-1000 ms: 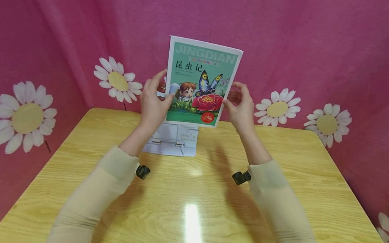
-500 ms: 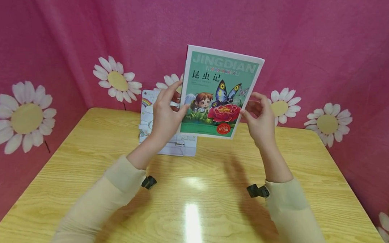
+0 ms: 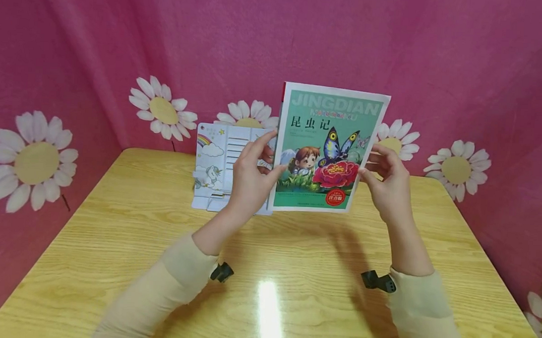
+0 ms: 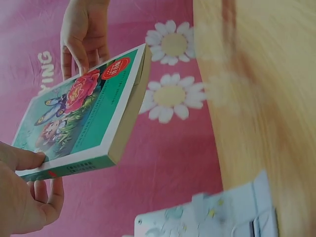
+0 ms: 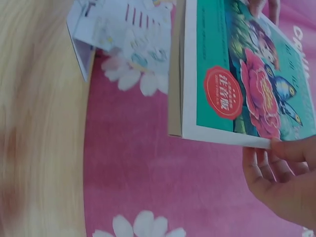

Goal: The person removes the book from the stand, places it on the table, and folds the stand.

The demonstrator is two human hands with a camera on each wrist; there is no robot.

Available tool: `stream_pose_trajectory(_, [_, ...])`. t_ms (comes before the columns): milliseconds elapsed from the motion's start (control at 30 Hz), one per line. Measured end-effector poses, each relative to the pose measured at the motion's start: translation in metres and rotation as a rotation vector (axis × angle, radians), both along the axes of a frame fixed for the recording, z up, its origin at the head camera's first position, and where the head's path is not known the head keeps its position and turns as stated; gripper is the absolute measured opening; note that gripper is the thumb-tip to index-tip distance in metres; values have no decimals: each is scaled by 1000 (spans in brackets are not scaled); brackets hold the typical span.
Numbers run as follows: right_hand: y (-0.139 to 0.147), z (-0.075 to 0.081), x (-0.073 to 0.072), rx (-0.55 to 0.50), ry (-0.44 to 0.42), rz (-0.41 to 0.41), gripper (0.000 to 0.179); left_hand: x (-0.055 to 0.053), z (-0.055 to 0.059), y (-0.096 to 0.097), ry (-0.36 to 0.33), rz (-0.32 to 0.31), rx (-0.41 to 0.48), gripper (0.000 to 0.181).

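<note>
A green children's book (image 3: 317, 151) with a white border, a butterfly and a red flower on its cover is held upright above the table. My left hand (image 3: 254, 173) grips its left edge by the spine, thumb on the front cover and fingers behind. The right hand (image 3: 388, 186) pinches the opposite edge low down, also with the thumb in front. In the left wrist view the book's thick page block (image 4: 131, 116) shows along its bottom. Behind the left hand stands a white book stand (image 3: 210, 161) with a unicorn and rainbow, partly covered by that hand and the book.
The wooden table (image 3: 310, 302) reaches back to a pink curtain (image 3: 349, 36) printed with white daisies. A small black camera (image 3: 222, 272) sits at the left wrist and another black camera (image 3: 378, 281) at the right wrist.
Both hands have carried the book to the right and lower, nearer to me. More of the book stand has come into sight on the left. The stand has stayed in place.
</note>
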State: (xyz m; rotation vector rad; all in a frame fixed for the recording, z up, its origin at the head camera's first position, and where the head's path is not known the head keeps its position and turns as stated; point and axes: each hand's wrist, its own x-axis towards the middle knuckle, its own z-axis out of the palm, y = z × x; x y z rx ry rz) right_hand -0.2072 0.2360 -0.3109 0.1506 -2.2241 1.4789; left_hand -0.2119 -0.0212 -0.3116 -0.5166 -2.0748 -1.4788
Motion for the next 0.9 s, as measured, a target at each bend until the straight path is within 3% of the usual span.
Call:
stream_pose_trajectory(600, [57, -2, 16, 231, -141, -43, 49, 7, -29, 46, -127, -94, 73, 64])
stream_pose_trajectory(900, [77, -6, 20, 280, -249, -68, 48, 2, -46, 66, -200, -109, 85, 65])
